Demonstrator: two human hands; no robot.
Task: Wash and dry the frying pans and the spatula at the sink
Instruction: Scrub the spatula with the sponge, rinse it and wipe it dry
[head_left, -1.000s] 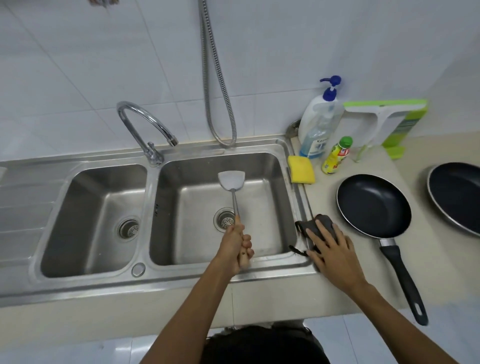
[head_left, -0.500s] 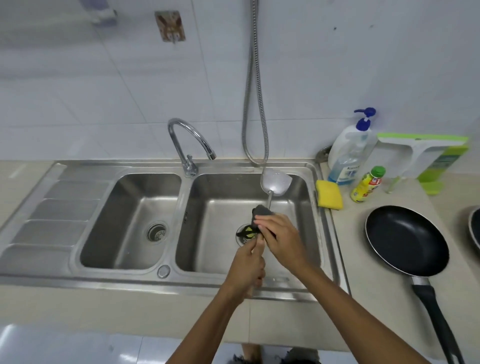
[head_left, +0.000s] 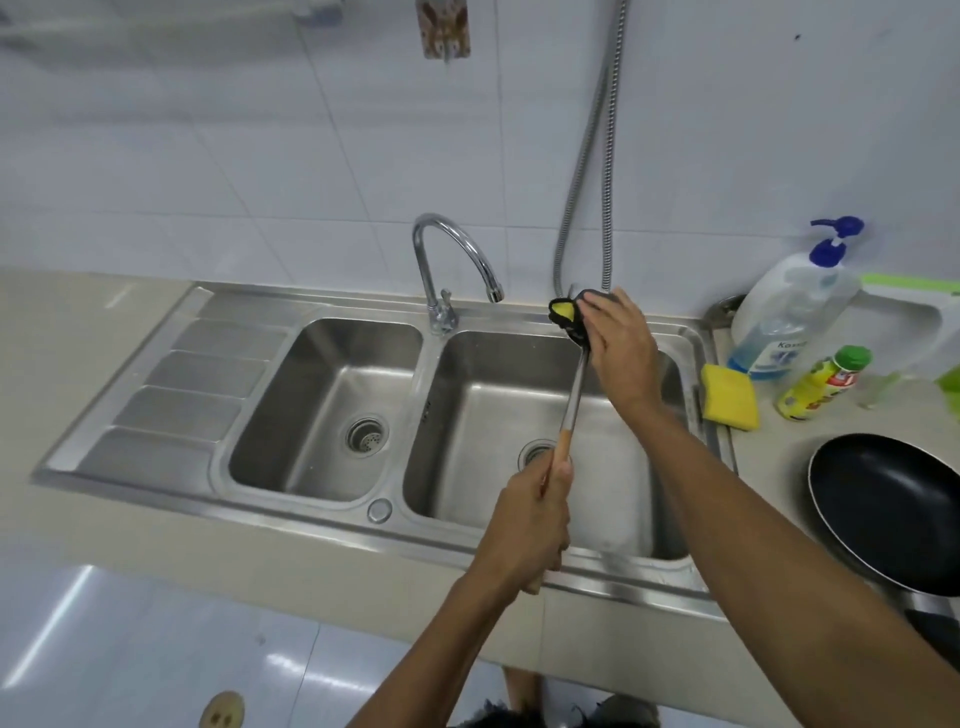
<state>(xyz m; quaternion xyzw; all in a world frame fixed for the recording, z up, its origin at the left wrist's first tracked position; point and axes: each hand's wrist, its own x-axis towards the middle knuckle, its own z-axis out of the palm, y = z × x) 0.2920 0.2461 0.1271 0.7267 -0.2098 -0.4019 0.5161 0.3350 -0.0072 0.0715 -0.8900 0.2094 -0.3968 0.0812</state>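
A: What are the hands doing?

B: The left hand (head_left: 530, 525) is clenched round the wooden end of the spatula (head_left: 576, 389), low over the front of the right basin (head_left: 498, 374). The right hand (head_left: 621, 348) is curled over a dark cloth (head_left: 569, 314) with a yellow patch, grasping it against the spatula's far end.

A: Can you see the blade?

B: No, the cloth and fingers cover it. Only the metal shaft shows, slanting up from the left hand towards the back rim of the sink (head_left: 322, 512).

A: And around that?

B: The curved tap (head_left: 452, 260) stands between the two basins, its spout just left of the cloth. A metal hose (head_left: 592, 156) hangs down the tiled wall behind the right hand.

A: The pans?

B: One black frying pan (head_left: 893, 509) sits on the tabletop (head_left: 104, 322) right of the sink, partly cut off by the picture's edge. Beyond it, by the sink's rim, lies a yellow sponge (head_left: 729, 397), then a small green-capped bottle (head_left: 823, 382) and a pump bottle (head_left: 789, 306) with a blue top.
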